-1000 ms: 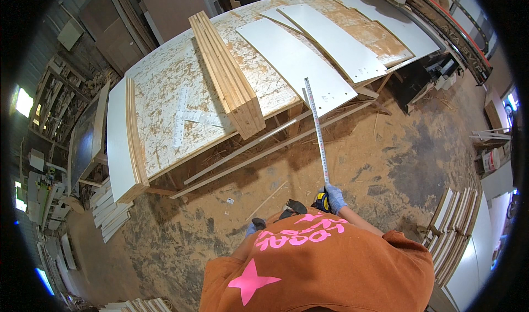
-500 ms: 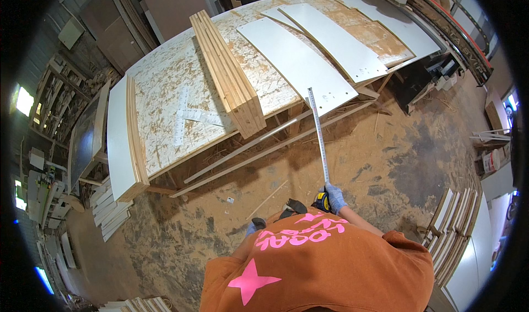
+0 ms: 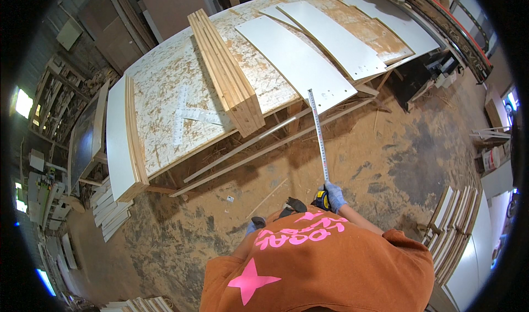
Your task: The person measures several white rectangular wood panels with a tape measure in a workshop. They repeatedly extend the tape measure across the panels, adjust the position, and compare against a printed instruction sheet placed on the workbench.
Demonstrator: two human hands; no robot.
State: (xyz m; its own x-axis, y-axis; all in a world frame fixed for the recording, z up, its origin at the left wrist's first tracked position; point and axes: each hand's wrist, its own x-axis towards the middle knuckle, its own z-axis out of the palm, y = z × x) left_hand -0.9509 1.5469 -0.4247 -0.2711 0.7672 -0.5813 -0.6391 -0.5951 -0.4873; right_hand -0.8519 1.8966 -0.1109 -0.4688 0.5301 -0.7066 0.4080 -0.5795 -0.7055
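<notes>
My right hand (image 3: 334, 196), in a light grey-blue glove, is closed around a black and yellow tape measure (image 3: 321, 199) in front of my body. Its white blade (image 3: 318, 135) sticks out forward, and the far end overlaps the near edge of a white panel (image 3: 297, 58) in view; whether it touches cannot be told. My left hand (image 3: 253, 225), gloved too, is low beside my orange shirt, largely hidden, so its fingers and anything in them do not show clearly.
The panel lies on a scuffed worktable (image 3: 160, 108), beside another white panel (image 3: 333, 39). A stack of boards on edge (image 3: 226, 75) and a white ruler square (image 3: 181, 116) are further left. Board stacks (image 3: 452, 229) stand on the dusty floor at right.
Almost nothing differs. The view has shifted very slightly, and the blade's far end sits a touch lower; my right hand keeps its hold on the tape measure.
</notes>
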